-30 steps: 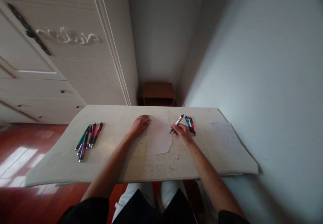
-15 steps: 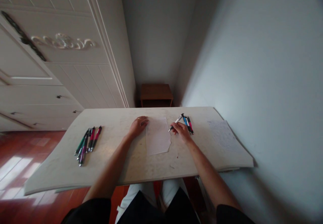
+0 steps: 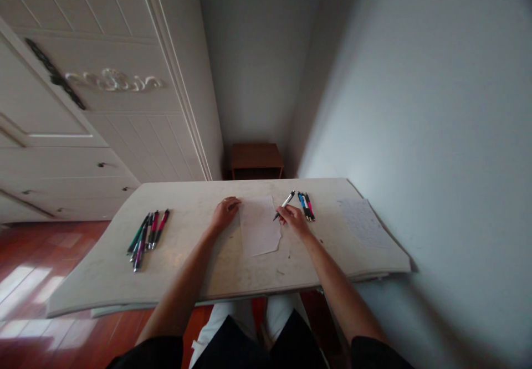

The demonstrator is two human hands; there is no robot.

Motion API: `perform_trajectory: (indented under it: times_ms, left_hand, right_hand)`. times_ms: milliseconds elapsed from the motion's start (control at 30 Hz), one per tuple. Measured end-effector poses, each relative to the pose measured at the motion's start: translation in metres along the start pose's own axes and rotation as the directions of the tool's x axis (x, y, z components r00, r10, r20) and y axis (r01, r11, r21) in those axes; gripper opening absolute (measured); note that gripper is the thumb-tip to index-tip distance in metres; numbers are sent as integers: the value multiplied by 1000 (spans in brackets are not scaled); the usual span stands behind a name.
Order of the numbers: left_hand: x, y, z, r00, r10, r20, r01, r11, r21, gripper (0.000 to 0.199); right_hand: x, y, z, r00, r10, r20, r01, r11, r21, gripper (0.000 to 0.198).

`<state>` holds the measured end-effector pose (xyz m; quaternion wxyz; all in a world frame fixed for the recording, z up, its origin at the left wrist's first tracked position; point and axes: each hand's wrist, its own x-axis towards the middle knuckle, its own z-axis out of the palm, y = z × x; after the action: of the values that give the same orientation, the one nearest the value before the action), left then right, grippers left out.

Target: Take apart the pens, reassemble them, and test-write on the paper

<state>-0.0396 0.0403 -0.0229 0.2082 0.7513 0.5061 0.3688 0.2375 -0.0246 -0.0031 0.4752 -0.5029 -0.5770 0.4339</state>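
A sheet of paper (image 3: 260, 227) with a torn right edge lies on the white table. At its upper left edge is my left hand (image 3: 225, 213), fingers curled, thumb and fingertips on the margin. My right hand (image 3: 294, 219) is closed around a white pen with a black grip (image 3: 286, 199). Its tip points down and left, over the paper's right part; whether it touches is too small to tell. Just right of that hand lie several pens (image 3: 306, 206), with blue, white and pink barrels.
Several green, purple and pink pens (image 3: 148, 236) lie at the table's left. A sheet covered in writing (image 3: 366, 222) rests near the right edge, close to the wall (image 3: 436, 136). White cabinets (image 3: 124, 131) stand left, and a brown wooden stand (image 3: 256, 155) is behind the white table (image 3: 183, 286).
My right hand has carried the white pen left, away from the loose pens, so its tip is now over the paper. My left hand stays at the paper's edge. The view has shifted slightly.
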Motion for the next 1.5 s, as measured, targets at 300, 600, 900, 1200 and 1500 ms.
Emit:
perform_trajectory:
  times_ms: [300,600,900,1200,1500]
  left_hand:
    - [-2,0,0,1000,0,18,0,1000,12,29]
    - [-2,2,-2,1000,-11,24,11,1000,12,28]
    - [0,-4,0,1000,26,15,-25,1000,-4,31]
    - [0,-5,2,1000,-6,13,6,1000,7,30]
    - [0,-3,0,1000,8,20,-8,1000,-4,31]
  right_hand:
    - [-1,-1,0,999,-38,-1,38,999,-24,45]
    - [1,-3,1,994,-11,-113,17,999,48,42]
    - [8,4,-6,973,40,-228,22,964,266,52]
    - [8,5,-3,970,43,-239,35,949,314,82]
    - [7,7,-2,974,42,-225,27,955,295,77]
